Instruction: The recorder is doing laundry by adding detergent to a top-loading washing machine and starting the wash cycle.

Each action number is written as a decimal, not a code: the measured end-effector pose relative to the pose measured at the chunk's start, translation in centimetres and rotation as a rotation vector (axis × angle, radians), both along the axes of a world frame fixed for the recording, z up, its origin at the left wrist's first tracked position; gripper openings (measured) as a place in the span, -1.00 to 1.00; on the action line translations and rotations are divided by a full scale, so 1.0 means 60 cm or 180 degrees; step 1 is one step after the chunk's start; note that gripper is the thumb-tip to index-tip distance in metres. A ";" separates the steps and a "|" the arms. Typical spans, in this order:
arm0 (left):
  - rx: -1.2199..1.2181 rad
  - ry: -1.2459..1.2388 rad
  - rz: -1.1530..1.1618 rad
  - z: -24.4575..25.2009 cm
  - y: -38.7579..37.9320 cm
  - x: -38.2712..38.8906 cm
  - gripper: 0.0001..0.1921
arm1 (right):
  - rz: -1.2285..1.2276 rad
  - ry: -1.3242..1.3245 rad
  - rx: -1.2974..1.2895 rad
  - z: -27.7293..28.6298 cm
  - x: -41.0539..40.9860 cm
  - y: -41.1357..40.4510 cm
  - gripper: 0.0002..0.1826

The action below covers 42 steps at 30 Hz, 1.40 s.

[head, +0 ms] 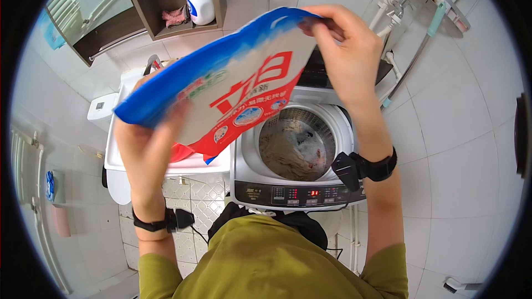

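Note:
A blue, white and red laundry detergent bag (249,70) bearing print is stretched between my two hands, above the sink and the washing machine. My left hand (145,145), slightly blurred, grips its left end. At the upper right corner, my right hand (345,37) pinches the blue edge. Below the bag, the top-loading washing machine (245,162) has its lid raised, and its drum (332,133) is partly hidden by the bag. Inside lie wet beige and dark clothes (286,153) in sudsy water. The control panel (266,194) is lit.
A white sink (120,149) with a faucet (153,63) adjoins the machine on the left, with something red in it. A wall cabinet (141,4) holds a pump bottle (200,2). On the right, a mop handle (411,62) leans beneath a corner shelf (457,12) and near water pipes (388,12).

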<state>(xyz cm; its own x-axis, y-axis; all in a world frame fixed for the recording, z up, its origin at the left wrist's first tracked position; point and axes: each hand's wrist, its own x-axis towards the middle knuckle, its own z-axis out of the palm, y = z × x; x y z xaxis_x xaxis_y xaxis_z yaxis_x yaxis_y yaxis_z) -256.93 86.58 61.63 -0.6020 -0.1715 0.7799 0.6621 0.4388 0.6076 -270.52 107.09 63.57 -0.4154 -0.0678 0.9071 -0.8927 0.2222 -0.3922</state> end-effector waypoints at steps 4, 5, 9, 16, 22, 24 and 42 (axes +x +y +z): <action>0.0828 -0.0231 0.0593 0.050 -0.079 -0.036 -0.77 | 0.0618 -0.0084 0.0171 0.002 0.006 -0.040 -0.72; 0.0918 -0.0182 0.0603 0.051 -0.103 -0.050 -0.77 | 0.0821 -0.0186 0.0067 -0.006 0.006 -0.049 -0.66; 0.1126 0.0312 0.0584 0.054 -0.230 -0.072 -0.81 | 0.0222 -0.0428 0.0406 -0.111 -0.051 -0.008 -0.69; 0.0275 -0.0090 0.1434 0.027 -0.338 -0.059 -0.76 | -0.0963 -0.1123 0.1901 -0.330 -0.170 0.101 -0.58; -0.1092 -0.0688 0.0690 -0.132 -0.325 -0.037 -0.73 | -0.1600 -0.1975 0.2693 -0.370 -0.209 0.106 -0.44; -0.1175 -0.0745 0.0675 -0.182 -0.328 -0.031 -0.70 | -0.1700 -0.2346 0.2947 -0.368 -0.209 0.106 -0.44; -0.1759 -0.0845 0.1809 -0.282 -0.263 0.073 -0.43 | -0.2216 -0.0784 0.2523 -0.378 -0.228 0.104 -0.58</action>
